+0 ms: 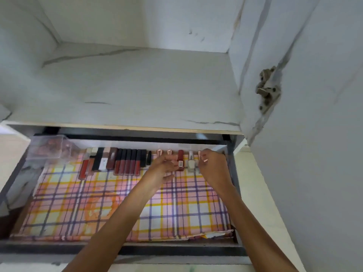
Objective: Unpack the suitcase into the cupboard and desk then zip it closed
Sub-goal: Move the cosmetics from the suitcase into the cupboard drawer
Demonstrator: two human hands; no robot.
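Currently looking down into the cupboard point(98, 20), white with grey marble veining. Its door point(314, 134) stands open on the right. Marbled shelf point(137, 85) fills the upper half of the view.

Below the shelf, a dark-framed drawer point(117, 250) is pulled out toward the camera. Plaid liner point(78, 203) in pink, yellow and purple covers its floor, with an orange stain near the middle and a torn front right edge.

Both bare forearms reach in from the bottom to the drawer's back right.
- left hand point(164, 165): fingers near straight, thumb spread away below, fingertips against the dark red bottle point(180, 154). Not gripping it
- right hand point(213, 165): fingers curled in a narrow pinch on a rose-capped bottle point(204, 159) at the far right of the line. Blurred, so the exact contact is hard to read

Contents along the drawer's back wall, left to right:
- clear box point(49, 148) in the back left corner, with brownish items inside that are too blurred to identify
- lip gloss row point(127, 161): tubes lying side by side and touching, red, brown, black and one white
- nail polish bottles point(191, 161): small, rose-gold caps, standing in a line just right of the glosses, between the two hands

Metal hinge point(267, 89) sits on the door's inner edge, screws visible
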